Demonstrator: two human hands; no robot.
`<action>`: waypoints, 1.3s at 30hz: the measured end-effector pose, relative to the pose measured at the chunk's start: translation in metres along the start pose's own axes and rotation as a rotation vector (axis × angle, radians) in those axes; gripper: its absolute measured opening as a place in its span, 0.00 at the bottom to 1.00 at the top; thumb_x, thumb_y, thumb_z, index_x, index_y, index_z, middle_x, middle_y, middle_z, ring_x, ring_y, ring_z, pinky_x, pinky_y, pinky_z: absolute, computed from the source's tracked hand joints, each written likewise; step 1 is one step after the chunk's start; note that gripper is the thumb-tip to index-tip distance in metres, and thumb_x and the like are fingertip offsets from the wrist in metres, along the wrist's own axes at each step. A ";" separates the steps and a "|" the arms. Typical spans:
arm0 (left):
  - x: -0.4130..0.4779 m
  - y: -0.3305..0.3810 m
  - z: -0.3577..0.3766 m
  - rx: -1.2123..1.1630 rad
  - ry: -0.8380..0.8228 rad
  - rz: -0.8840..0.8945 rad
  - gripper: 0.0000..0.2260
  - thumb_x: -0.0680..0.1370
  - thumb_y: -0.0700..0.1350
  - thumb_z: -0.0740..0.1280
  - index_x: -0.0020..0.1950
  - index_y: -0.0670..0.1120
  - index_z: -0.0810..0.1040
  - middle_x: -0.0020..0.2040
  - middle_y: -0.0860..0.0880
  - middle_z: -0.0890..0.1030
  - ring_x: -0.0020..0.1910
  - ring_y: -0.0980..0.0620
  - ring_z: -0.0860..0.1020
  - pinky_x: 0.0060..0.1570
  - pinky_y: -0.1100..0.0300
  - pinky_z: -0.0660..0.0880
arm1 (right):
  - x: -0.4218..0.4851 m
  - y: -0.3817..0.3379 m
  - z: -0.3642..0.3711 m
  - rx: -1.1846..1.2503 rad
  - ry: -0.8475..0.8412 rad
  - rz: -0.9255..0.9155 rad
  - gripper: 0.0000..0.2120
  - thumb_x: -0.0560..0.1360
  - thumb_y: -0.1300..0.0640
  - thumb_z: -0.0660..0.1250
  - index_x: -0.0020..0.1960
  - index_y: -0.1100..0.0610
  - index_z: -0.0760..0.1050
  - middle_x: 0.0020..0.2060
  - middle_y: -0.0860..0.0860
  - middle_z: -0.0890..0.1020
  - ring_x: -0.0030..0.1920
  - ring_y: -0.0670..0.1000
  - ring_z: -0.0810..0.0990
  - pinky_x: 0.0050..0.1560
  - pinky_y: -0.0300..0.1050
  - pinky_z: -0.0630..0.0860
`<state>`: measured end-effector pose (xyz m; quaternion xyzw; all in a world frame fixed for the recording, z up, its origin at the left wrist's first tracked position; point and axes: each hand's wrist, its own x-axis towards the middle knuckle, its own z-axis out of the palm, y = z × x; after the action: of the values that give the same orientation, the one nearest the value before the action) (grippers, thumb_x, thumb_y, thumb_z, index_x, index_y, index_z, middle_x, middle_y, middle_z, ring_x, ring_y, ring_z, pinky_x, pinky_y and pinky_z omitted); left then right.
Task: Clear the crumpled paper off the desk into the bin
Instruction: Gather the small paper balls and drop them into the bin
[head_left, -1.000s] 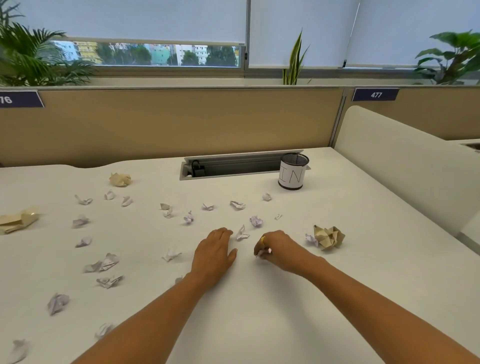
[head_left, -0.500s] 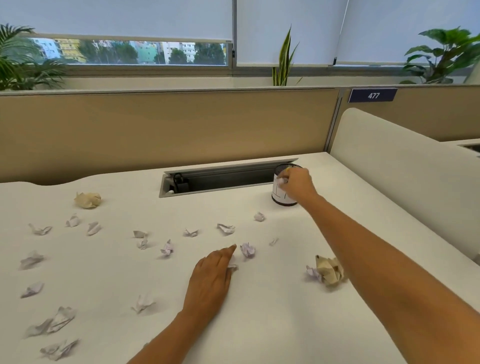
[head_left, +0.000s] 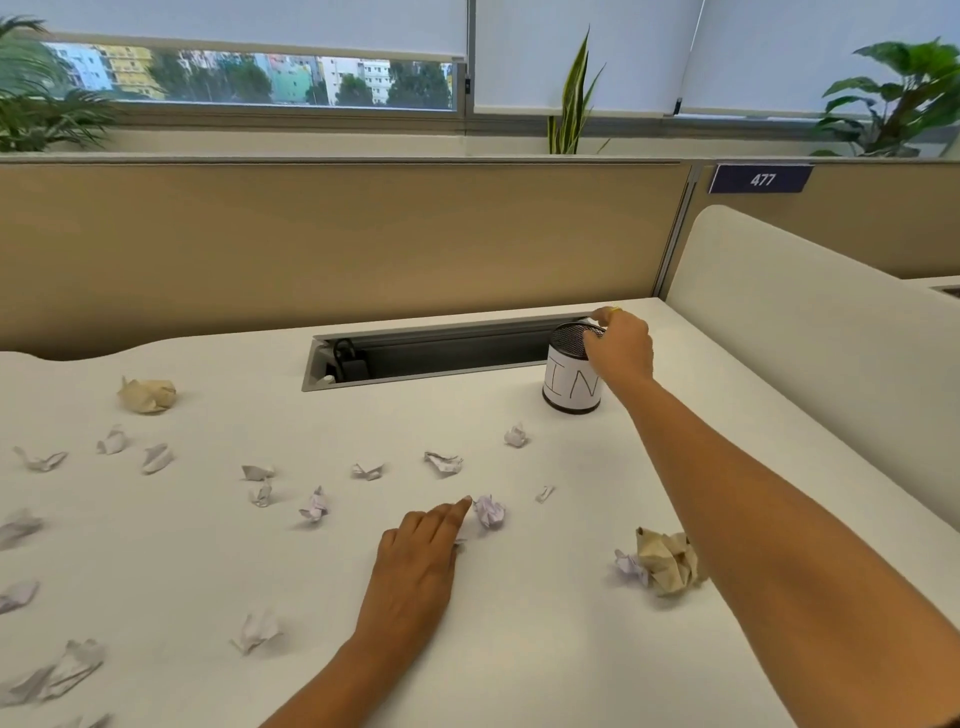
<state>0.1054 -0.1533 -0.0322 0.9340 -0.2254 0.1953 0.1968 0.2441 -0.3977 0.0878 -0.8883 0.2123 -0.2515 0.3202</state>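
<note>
My right hand (head_left: 621, 347) has stayed over the bin (head_left: 571, 375) since half a second ago, fingers curled above its black mesh rim; whether they hold anything I cannot tell. Left of the bin, white crumpled paper scraps (head_left: 314, 505) litter the smooth table (head_left: 519, 649). My left hand (head_left: 418, 566) lies flat, released. A tan wad (head_left: 667, 561) sits nearer me than the bin.
</note>
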 end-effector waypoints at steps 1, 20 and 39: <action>0.001 0.000 0.001 0.005 0.000 0.004 0.25 0.64 0.35 0.76 0.59 0.47 0.78 0.49 0.52 0.83 0.46 0.57 0.68 0.44 0.57 0.62 | -0.004 0.003 -0.001 0.001 0.021 -0.013 0.15 0.75 0.62 0.63 0.61 0.59 0.75 0.58 0.58 0.80 0.57 0.59 0.78 0.55 0.48 0.74; 0.029 0.000 0.007 -0.310 -0.303 -0.123 0.25 0.78 0.40 0.60 0.74 0.53 0.57 0.58 0.47 0.74 0.57 0.50 0.72 0.54 0.64 0.64 | -0.096 0.076 0.011 -0.536 -0.578 -0.105 0.21 0.79 0.51 0.54 0.71 0.53 0.62 0.68 0.54 0.70 0.66 0.57 0.70 0.63 0.49 0.69; 0.079 0.021 -0.003 -0.278 -0.433 -0.174 0.11 0.75 0.34 0.62 0.55 0.41 0.80 0.51 0.38 0.80 0.49 0.42 0.79 0.47 0.58 0.73 | -0.104 0.065 0.012 -0.591 -0.553 -0.165 0.20 0.81 0.54 0.50 0.71 0.54 0.60 0.66 0.60 0.70 0.64 0.59 0.71 0.60 0.48 0.71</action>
<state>0.1590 -0.1963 0.0119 0.9339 -0.2057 -0.0595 0.2864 0.1556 -0.3817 0.0033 -0.9902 0.1094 0.0439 0.0749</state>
